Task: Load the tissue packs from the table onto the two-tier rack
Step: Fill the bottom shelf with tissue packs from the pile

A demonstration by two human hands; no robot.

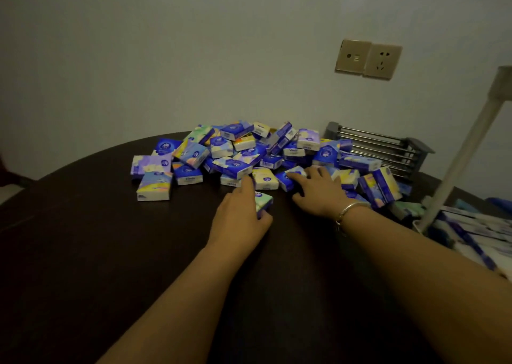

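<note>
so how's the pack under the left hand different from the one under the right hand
The left hand grips a pale green pack that lies alone on the bare table, apart from the pile. The right hand takes a mostly dark blue pack at the pile's front edge, beside other packs. The green pack lies nearer the person than the blue one. Both are small wrapped tissue packs of similar size.

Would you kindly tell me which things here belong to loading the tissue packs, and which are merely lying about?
Part of the job:
- pile of tissue packs
- green pack gripped by the left hand
- blue pack under the right hand
- rack at the right, packs already on it

Lying about:
- wall sockets
- metal-bar stand
- bracelet
</note>
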